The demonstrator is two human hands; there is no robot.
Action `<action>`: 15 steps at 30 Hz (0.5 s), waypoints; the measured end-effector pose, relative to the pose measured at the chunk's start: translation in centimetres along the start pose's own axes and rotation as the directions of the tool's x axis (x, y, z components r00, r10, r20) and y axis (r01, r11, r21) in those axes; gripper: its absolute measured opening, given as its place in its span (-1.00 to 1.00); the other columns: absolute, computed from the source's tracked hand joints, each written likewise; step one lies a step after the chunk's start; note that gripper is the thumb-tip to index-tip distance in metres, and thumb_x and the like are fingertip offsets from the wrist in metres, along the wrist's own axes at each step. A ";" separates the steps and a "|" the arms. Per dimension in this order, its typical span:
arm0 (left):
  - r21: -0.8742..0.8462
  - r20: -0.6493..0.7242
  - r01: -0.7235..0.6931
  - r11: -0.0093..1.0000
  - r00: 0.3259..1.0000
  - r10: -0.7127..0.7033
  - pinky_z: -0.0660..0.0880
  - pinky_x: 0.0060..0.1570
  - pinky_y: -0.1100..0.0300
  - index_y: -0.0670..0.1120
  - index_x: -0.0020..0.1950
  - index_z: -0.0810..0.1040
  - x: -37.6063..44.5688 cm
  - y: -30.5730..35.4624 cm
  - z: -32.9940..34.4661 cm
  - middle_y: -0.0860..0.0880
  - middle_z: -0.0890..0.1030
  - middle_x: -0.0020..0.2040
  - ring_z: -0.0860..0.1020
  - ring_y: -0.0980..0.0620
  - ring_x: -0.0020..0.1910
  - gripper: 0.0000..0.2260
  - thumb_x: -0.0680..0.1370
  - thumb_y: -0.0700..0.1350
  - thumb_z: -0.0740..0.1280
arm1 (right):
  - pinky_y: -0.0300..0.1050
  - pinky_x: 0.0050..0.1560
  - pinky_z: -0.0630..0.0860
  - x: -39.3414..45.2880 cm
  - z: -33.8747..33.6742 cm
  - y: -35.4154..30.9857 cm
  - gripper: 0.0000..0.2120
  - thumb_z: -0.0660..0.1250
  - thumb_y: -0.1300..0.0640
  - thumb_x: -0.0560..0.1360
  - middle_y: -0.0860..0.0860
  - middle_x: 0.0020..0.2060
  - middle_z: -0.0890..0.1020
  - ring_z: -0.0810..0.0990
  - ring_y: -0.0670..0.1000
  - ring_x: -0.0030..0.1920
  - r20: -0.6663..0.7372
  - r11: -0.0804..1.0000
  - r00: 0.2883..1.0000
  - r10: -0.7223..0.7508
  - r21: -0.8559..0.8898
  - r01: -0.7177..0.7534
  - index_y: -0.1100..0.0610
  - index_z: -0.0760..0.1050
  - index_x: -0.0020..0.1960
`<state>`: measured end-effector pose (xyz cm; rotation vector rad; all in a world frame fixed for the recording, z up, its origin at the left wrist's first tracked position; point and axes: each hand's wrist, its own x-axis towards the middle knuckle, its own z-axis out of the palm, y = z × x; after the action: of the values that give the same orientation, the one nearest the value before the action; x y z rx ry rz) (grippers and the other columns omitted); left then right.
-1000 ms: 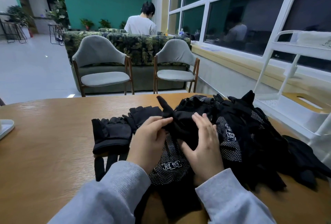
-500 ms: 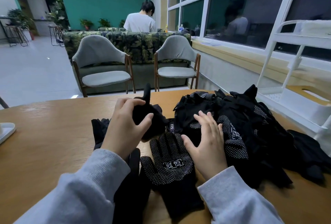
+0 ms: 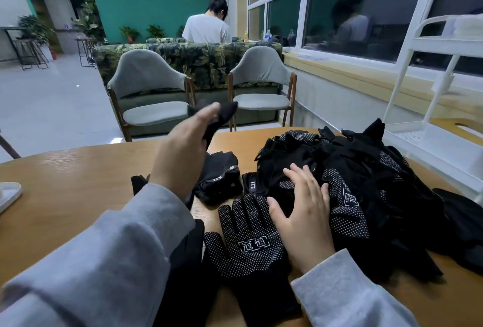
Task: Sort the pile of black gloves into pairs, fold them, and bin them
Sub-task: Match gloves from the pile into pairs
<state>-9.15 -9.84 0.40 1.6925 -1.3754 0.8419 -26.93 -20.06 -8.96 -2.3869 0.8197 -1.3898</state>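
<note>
A pile of black gloves (image 3: pixel 352 170) lies on the right half of the wooden table (image 3: pixel 65 170). My left hand (image 3: pixel 183 151) is raised above the table and holds a plain black glove (image 3: pixel 222 115) that hangs from its fingers. My right hand (image 3: pixel 303 211) rests flat with spread fingers on the near left edge of the pile. A dotted glove with a white logo (image 3: pixel 251 245) lies palm up in front of me. A folded black glove bundle (image 3: pixel 222 177) sits just left of the pile.
A white shelf rack (image 3: pixel 428 130) stands at the table's right edge. A white tray (image 3: pixel 7 193) lies at the far left. Two grey chairs (image 3: pixel 151 96) and a leaf-patterned sofa stand beyond the table, with a person behind the sofa facing away.
My left hand has pulled a black glove off the pile and lifted it up and leftward. My right hand moved from gripping the pile to lying flat on it.
</note>
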 end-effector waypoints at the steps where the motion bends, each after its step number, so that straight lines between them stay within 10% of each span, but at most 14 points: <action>1: 0.009 0.054 -0.048 0.999 0.997 0.048 0.35 0.19 0.20 -0.22 0.32 0.45 -0.2 -0.5 0.8 -0.20 0.57 0.18 0.55 -0.13 0.13 -0.58 0.44 -0.33 0.23 | 0.14 0.41 -0.01 0.0 0.0 0.0 -0.50 0.15 -0.13 0.42 0.02 0.33 0.45 0.26 0.02 0.42 -0.003 1.000 1.000 -0.002 -0.003 0.002 0.08 0.38 0.29; 6: 0.018 0.533 0.047 0.999 0.845 -0.049 0.06 0.44 0.18 0.01 0.51 0.11 -4.3 -2.4 5.0 0.00 0.27 0.44 0.19 -0.01 0.46 -0.31 0.49 -0.45 0.26 | 0.14 0.41 0.02 0.0 -0.1 0.3 -0.50 0.15 -0.12 0.42 0.03 0.31 0.47 0.28 0.02 0.41 -0.009 1.000 1.000 0.019 0.002 -0.019 0.10 0.40 0.27; 10: -0.001 0.533 0.206 0.979 0.828 -0.174 0.14 0.38 0.26 -0.12 0.47 0.20 -5.6 -3.0 5.5 -0.06 0.33 0.42 0.28 -0.02 0.43 -0.45 0.51 -0.33 0.28 | 0.11 0.41 -0.01 0.1 -0.1 0.3 -0.50 0.15 -0.12 0.42 0.02 0.32 0.46 0.27 0.00 0.42 0.002 0.999 1.000 0.030 0.013 -0.030 0.09 0.40 0.27; 15: 0.103 0.517 0.061 0.993 0.850 -0.106 0.51 0.05 0.07 -0.13 0.25 0.47 -5.1 -2.9 3.8 -0.05 0.48 0.29 0.51 -0.07 0.18 -0.62 0.44 -0.19 0.40 | 0.11 0.40 -0.01 0.1 -0.2 0.2 -0.50 0.15 -0.12 0.42 0.02 0.31 0.46 0.29 0.02 0.41 0.005 0.999 0.999 0.041 0.025 -0.041 0.10 0.40 0.27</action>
<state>-7.19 -10.55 -6.31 2.1334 -1.6166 0.3975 -27.12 -20.28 -8.88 -2.3405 0.8403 -1.3711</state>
